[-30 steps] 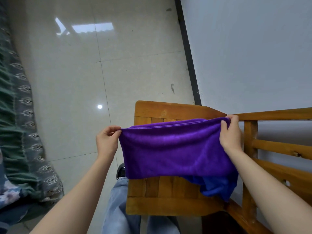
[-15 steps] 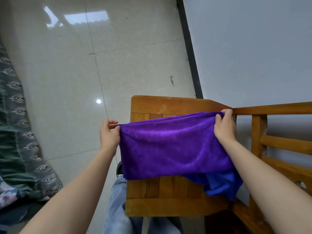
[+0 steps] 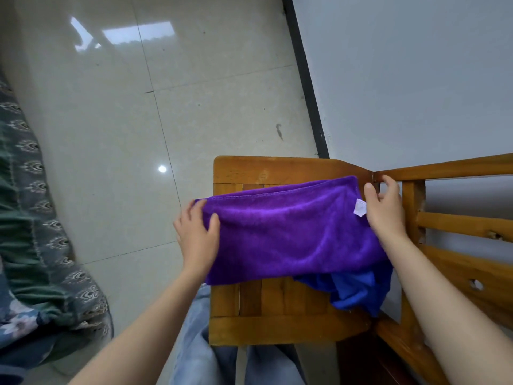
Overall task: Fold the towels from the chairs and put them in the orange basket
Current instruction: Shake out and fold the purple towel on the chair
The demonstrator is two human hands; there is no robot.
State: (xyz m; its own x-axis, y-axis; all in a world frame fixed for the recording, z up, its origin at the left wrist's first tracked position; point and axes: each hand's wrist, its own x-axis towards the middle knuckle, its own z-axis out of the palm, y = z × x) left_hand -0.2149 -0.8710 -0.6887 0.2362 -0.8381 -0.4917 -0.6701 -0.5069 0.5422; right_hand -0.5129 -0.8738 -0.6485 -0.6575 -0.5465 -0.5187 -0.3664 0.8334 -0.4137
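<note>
The folded purple plush towel (image 3: 291,237) lies across the slatted seat of the honey-coloured wooden chair (image 3: 277,329), its long axis running straight from one hand to the other. The left hand (image 3: 198,240) rests on the towel's left end, fingers fairly straight and thumb spread on top, pressing rather than pinching. The cloth stretches away to that hand's right. The right hand (image 3: 384,211) sits at the opposite end, fingers loosely parted and holding nothing, with the white label (image 3: 360,210) just to its left. A crumpled blue towel (image 3: 358,293) pokes out from under the purple one, on the person's side of the right hand. With a hand at each short end, the next fold probably carries one end across to the other. The orange basket is out of view.
</note>
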